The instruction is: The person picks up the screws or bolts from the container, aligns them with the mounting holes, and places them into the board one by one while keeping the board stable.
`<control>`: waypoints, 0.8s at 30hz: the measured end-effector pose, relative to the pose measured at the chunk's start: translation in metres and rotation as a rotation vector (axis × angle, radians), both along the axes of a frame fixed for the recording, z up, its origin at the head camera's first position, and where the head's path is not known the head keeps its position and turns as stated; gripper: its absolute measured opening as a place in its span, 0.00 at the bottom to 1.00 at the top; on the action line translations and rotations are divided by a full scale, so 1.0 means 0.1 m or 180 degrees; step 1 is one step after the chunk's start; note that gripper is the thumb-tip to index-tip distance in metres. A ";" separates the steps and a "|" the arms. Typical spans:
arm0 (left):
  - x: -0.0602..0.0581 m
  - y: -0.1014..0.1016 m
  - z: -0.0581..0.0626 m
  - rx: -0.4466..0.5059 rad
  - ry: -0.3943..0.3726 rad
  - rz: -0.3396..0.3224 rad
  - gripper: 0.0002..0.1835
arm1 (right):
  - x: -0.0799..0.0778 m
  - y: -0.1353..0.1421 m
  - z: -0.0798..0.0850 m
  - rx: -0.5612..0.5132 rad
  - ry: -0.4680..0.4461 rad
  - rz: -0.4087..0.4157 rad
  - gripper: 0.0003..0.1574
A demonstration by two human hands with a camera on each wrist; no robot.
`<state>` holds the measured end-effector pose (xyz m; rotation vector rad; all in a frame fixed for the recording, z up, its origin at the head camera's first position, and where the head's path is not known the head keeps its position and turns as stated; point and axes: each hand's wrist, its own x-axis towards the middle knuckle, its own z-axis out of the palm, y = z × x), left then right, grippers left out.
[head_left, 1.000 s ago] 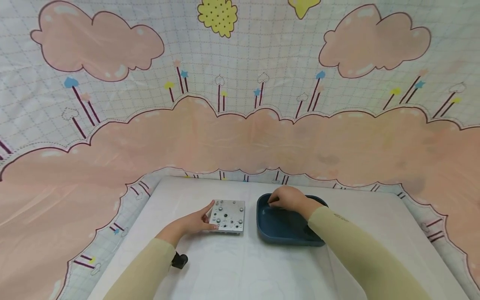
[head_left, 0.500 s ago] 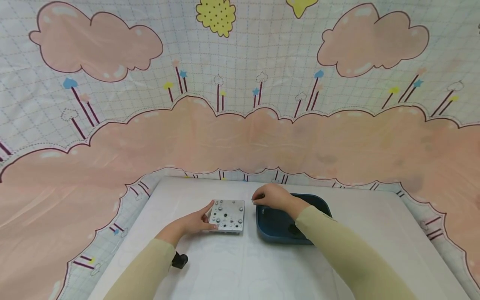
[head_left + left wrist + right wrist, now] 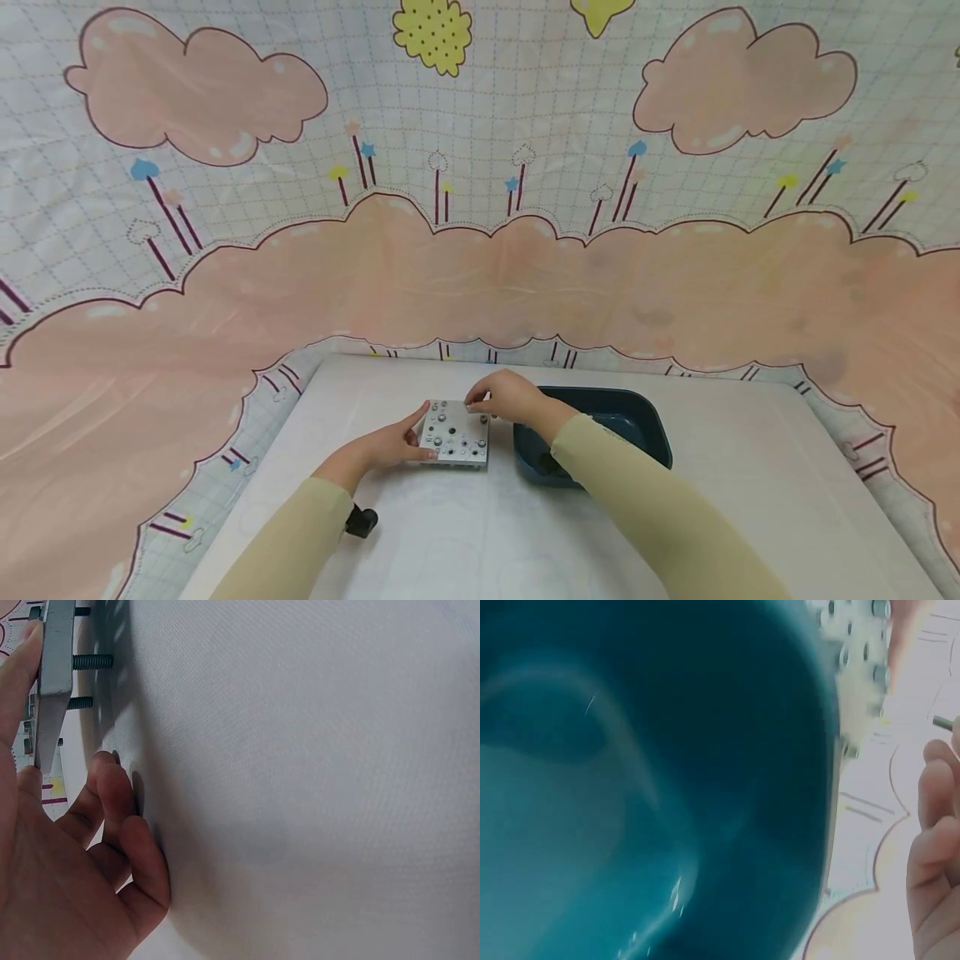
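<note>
I see the left hand (image 3: 386,444) gripping the square silver metal plate (image 3: 462,432) left of the blue rectangular tray (image 3: 528,472); the right hand (image 3: 510,398) pinches a thin metallic rod (image 3: 942,722) at the plate's far right corner.

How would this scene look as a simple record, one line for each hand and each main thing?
Left hand: holds the metal plate at its left edge
Right hand: pinches a small thin piece at the plate's far edge, right of its middle; contact with the plate unclear
Metal plate: silvery, with holes and screw heads on top; threaded shanks stick out underneath
Blue bin: open, right of the plate, partly hidden by the right sleeve
Table: white surface
Backdrop: printed with pink clouds
</note>
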<state>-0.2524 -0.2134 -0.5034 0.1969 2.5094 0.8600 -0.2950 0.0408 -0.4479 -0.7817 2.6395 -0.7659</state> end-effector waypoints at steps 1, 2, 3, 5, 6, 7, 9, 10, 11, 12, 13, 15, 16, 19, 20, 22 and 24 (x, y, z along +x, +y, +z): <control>0.00 0.00 0.00 0.0005 0.0007 0.0011 0.58 | 0.00 -0.04 -0.02 -0.0006 0.0004 -0.0011 0.12; 0.00 0.00 -0.01 -0.0006 0.0009 0.0007 0.58 | 0.00 -0.09 -0.03 0.0006 0.0020 -0.0015 0.12; 0.00 0.00 -0.01 -0.0013 0.0010 0.0004 0.57 | 0.00 -0.13 -0.04 0.0015 0.0040 -0.0021 0.12; 0.00 -0.01 -0.01 -0.0031 0.0005 -0.0015 0.57 | 0.00 -0.22 -0.07 0.0039 0.0084 -0.0015 0.11; -0.01 -0.01 -0.01 -0.0029 0.0007 -0.0021 0.57 | 0.01 -0.26 -0.08 0.0054 0.0107 -0.0014 0.11; -0.01 -0.01 -0.01 -0.0023 0.0017 -0.0037 0.57 | 0.02 -0.30 -0.09 0.0067 0.0133 -0.0013 0.10; -0.01 -0.01 -0.01 -0.0007 0.0002 -0.0049 0.57 | 0.04 -0.38 -0.11 0.0089 0.0178 -0.0026 0.09; -0.01 -0.02 0.00 -0.0001 0.0012 -0.0065 0.57 | 0.06 -0.42 -0.12 0.0092 0.0194 -0.0040 0.09; -0.01 -0.02 0.00 0.0015 0.0013 -0.0060 0.57 | 0.07 -0.46 -0.13 0.0089 0.0192 -0.0057 0.08; -0.01 -0.02 0.00 0.0024 0.0014 -0.0069 0.57 | 0.08 -0.49 -0.14 0.0085 0.0186 -0.0076 0.08; -0.01 -0.02 0.01 0.0032 0.0013 -0.0077 0.57 | 0.09 -0.53 -0.15 0.0091 0.0195 -0.0086 0.08; -0.01 -0.02 0.01 0.0051 0.0017 -0.0087 0.57 | 0.11 -0.58 -0.18 0.0085 0.0194 -0.0121 0.08; -0.02 -0.02 0.01 0.0067 0.0024 -0.0090 0.57 | 0.12 -0.61 -0.19 0.0079 0.0189 -0.0142 0.09; -0.02 -0.02 -0.01 0.0112 0.0035 -0.0094 0.56 | 0.13 -0.66 -0.22 0.0101 0.0188 -0.0209 0.09; -0.02 -0.02 -0.01 0.0126 0.0046 -0.0098 0.56 | 0.14 -0.67 -0.23 0.0106 0.0181 -0.0240 0.09; -0.03 -0.03 -0.03 0.0150 0.0050 -0.0098 0.56 | 0.14 -0.69 -0.25 0.0135 0.0167 -0.0293 0.09; -0.03 -0.03 -0.04 0.0157 0.0054 -0.0102 0.56 | 0.14 -0.71 -0.27 0.0147 0.0159 -0.0337 0.09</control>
